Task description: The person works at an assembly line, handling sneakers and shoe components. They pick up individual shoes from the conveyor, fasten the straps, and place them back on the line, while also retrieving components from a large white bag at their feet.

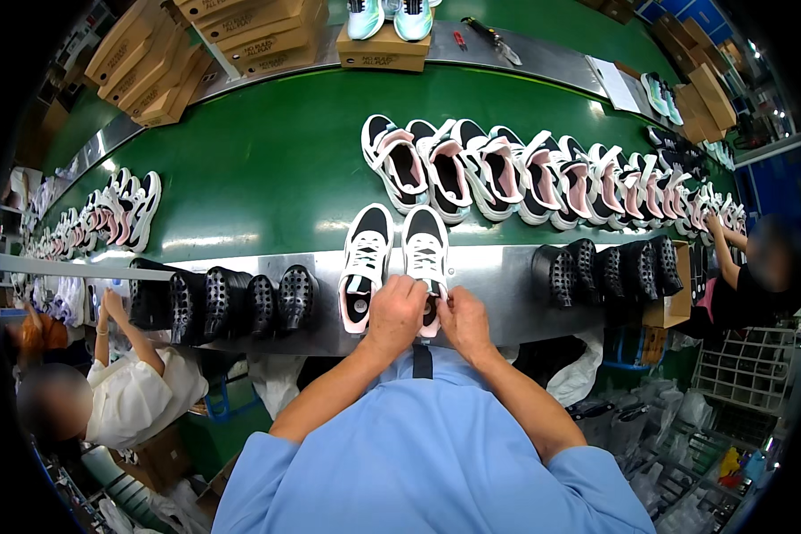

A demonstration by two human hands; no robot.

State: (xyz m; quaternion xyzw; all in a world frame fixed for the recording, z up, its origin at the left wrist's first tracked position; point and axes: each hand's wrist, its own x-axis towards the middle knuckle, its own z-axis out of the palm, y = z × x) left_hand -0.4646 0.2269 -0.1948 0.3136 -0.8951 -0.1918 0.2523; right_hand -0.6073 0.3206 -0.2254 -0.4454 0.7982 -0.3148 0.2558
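Two white sneakers with black toes and pink lining stand side by side on the steel table edge before me, toes pointing away. The left sneaker (366,254) stands free, its white laces threaded. Over the opening of the right sneaker (425,240), both my hands meet. My left hand (398,311) has its fingers closed at the tongue and collar. On the other side of the collar, my right hand (465,319) pinches the edge with closed fingers. The fingers hide part of the opening, and whether a lace end is between them cannot be made out.
A long row of similar sneakers (494,169) lies on the green belt (267,160). Black studded shoe forms (295,298) stand left, and more black forms (556,274) right. Cardboard boxes (383,49) line the far ledge. Co-workers sit at both sides.
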